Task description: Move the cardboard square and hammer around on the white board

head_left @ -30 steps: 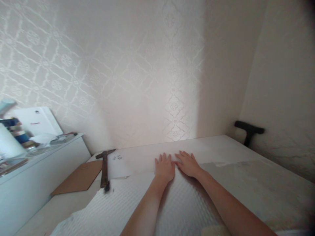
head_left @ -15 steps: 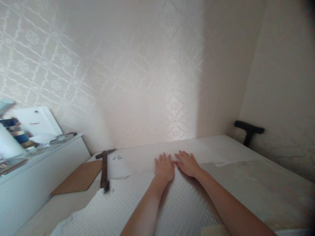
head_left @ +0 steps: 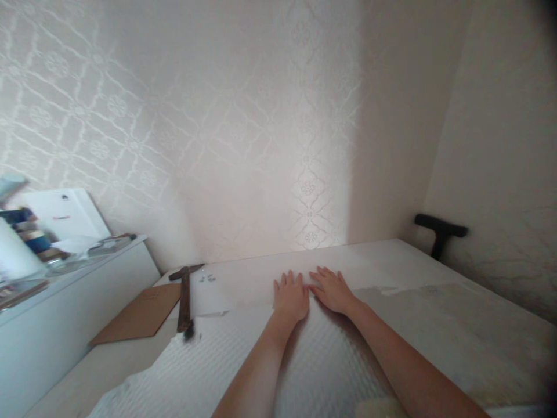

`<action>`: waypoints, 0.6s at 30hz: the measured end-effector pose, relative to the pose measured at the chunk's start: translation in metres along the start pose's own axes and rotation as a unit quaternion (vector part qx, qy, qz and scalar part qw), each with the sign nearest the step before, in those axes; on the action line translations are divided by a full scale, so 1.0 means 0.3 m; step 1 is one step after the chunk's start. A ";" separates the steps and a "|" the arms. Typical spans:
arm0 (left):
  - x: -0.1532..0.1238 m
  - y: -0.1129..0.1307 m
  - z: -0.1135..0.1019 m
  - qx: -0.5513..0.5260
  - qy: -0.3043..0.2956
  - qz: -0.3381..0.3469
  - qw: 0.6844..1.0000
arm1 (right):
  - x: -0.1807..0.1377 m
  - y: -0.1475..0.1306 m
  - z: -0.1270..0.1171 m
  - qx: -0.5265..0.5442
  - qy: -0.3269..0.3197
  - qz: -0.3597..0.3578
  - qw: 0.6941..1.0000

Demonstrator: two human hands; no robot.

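My left hand (head_left: 290, 297) lies flat, palm down, with its fingers spread at the far edge of a white quilted sheet (head_left: 226, 360). Beside it my right hand (head_left: 333, 290) rests the same way, fingers apart, its thumb close to the left thumb. Both hands press on the sheet's edge and the smooth white surface (head_left: 256, 273) beyond it. Neither hand grips anything. Left of the hands lies a hammer (head_left: 185, 299) with a wooden handle, its end at the sheet's edge. Several small metal pieces (head_left: 209, 278), too small to name, lie near the hammer's head.
A brown board (head_left: 139, 316) lies left of the hammer. Further left, a white cabinet (head_left: 87, 307) carries assorted items and a white box (head_left: 69, 215). A black T-shaped handle (head_left: 440, 229) stands by the right wall. Patterned wallpaper (head_left: 243, 128) covers the wall behind.
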State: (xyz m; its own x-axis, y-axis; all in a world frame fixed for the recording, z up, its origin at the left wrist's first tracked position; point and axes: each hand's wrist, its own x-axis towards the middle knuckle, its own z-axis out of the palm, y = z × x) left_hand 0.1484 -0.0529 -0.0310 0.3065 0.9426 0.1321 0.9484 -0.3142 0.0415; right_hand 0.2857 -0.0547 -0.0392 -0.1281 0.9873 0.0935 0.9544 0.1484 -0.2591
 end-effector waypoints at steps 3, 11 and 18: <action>0.001 -0.001 0.003 0.003 -0.002 0.000 1.000 | 0.001 0.001 0.003 0.001 -0.002 0.001 1.000; -0.003 0.000 0.004 -0.001 0.009 0.005 1.000 | 0.002 0.000 0.001 -0.002 -0.003 0.003 1.000; -0.002 0.003 0.000 -0.004 0.003 0.002 1.000 | 0.001 0.001 0.002 0.000 0.004 0.000 1.000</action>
State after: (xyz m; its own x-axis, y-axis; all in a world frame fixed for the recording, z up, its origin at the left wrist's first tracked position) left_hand 0.1490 -0.0538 -0.0311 0.3091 0.9409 0.1383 0.9468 -0.3181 0.0482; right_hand 0.2859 -0.0544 -0.0397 -0.1264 0.9867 0.1018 0.9545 0.1489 -0.2584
